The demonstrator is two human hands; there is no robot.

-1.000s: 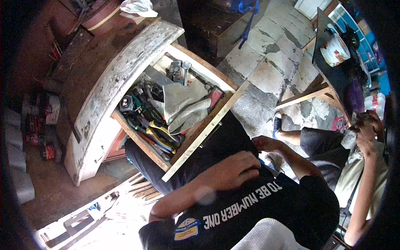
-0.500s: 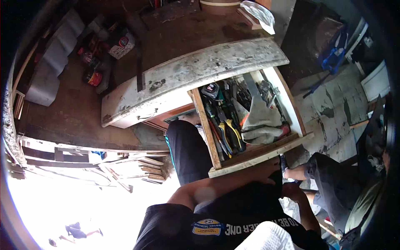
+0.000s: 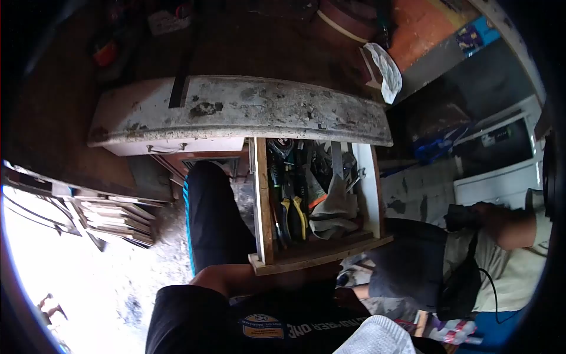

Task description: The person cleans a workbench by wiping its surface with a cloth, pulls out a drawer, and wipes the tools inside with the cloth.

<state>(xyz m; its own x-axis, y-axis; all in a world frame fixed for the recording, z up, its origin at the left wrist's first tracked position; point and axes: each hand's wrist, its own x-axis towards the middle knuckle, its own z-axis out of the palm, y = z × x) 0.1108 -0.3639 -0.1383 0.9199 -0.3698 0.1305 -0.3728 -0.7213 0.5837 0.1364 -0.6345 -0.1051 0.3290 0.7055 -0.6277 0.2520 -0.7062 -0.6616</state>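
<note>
An open wooden drawer [image 3: 321, 256] stands in front of my chest. Inside are pliers with yellow and black handles [image 3: 299, 215], a grey work glove [image 3: 335, 213], a flat metal strip [image 3: 336, 160] and a tape measure [image 3: 283, 144] at the back. Other hand tools lie packed around them. My left forearm [image 3: 236, 279] runs rightward just below the drawer front; its hand is lost in shadow against my black shirt. Low on the right, my right hand is also hidden or too dark to make out. Neither hand shows inside the drawer.
The workbench [image 3: 247, 109] has a worn, stained edge above the drawer. A white cloth [image 3: 386, 74] lies at its back right. Another person [image 3: 507, 259] sits close on the right, a hand near a dark object. Stacked wood strips [image 3: 118, 218] lie at the left.
The view has turned to the right, so bench and drawer appear further left and lower. More of the other person shows. My hands, visible below the drawer before, are now obscured.
</note>
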